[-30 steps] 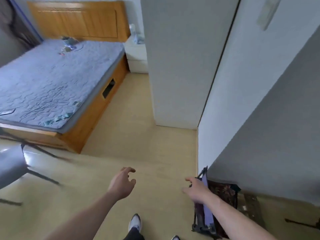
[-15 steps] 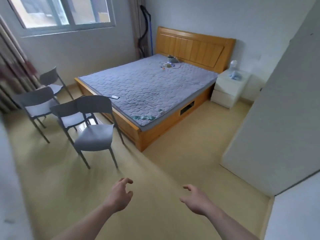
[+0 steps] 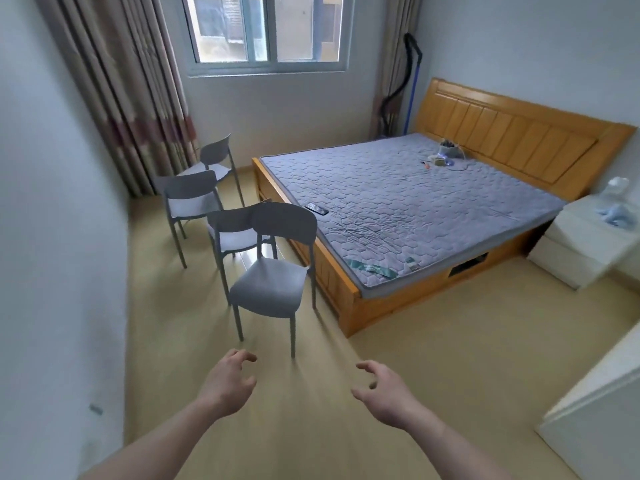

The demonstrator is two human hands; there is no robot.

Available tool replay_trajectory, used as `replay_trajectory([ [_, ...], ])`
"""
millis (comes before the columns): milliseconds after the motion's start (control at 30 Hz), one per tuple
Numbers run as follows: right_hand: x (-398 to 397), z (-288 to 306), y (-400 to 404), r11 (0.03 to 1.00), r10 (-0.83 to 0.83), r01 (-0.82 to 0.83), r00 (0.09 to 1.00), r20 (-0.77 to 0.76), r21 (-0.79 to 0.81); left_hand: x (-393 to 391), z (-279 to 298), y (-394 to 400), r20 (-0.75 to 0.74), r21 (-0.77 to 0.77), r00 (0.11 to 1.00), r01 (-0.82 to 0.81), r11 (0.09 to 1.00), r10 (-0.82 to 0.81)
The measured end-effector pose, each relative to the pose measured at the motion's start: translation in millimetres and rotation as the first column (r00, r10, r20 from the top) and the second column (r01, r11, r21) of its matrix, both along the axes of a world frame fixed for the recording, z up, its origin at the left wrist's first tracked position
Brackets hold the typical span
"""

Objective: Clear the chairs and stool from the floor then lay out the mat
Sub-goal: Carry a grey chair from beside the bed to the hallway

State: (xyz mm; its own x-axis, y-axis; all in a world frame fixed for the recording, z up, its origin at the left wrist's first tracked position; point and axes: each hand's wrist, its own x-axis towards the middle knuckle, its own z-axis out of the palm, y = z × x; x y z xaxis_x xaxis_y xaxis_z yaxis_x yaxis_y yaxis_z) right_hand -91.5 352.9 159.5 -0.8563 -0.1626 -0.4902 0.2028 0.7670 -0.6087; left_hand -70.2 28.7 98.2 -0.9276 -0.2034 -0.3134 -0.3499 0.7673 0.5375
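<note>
Having swung away from the wall, I am now facing the nearest grey plastic chair (image 3: 273, 268), left hand (image 3: 227, 386) and right hand (image 3: 384, 398) loosely spread, holding nothing.

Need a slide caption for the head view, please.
Both empty hands, left hand and right hand, reach toward the nearest grey chair beside the bed.

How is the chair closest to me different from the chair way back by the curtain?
The nearest chair stands beside the bed's foot corner, its seat facing the camera and fully visible. The far chair stands near the curtain under the window, looks smaller from here, and is partly hidden behind another chair. Both are grey, four-legged, with curved backrests.
</note>
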Motion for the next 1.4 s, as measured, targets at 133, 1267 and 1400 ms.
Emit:
replay_trajectory([
  [133, -75.3, -8.6, -10.9, 0.998, 0.056, -0.056, 0.998, -0.012, -0.012, -45.8, -0.8, -12.4, -0.012, 0.024, 0.997, -0.077, 0.997, 0.078],
  [1267, -524.5, -19.9, -249.0, 0.954, 0.288, -0.282, 0.956, -0.055, 0.098, -399.1, 9.3, -244.6, -0.010, 0.009, 0.965, -0.263, 0.965, 0.263],
  [1400, -571.6, -27.4, -250.8, 0.948, 0.286, -0.272, 0.956, -0.066, 0.166, -438.7, 0.5, -252.0, 0.012, -0.002, 0.969, -0.248, 0.969, 0.248],
])
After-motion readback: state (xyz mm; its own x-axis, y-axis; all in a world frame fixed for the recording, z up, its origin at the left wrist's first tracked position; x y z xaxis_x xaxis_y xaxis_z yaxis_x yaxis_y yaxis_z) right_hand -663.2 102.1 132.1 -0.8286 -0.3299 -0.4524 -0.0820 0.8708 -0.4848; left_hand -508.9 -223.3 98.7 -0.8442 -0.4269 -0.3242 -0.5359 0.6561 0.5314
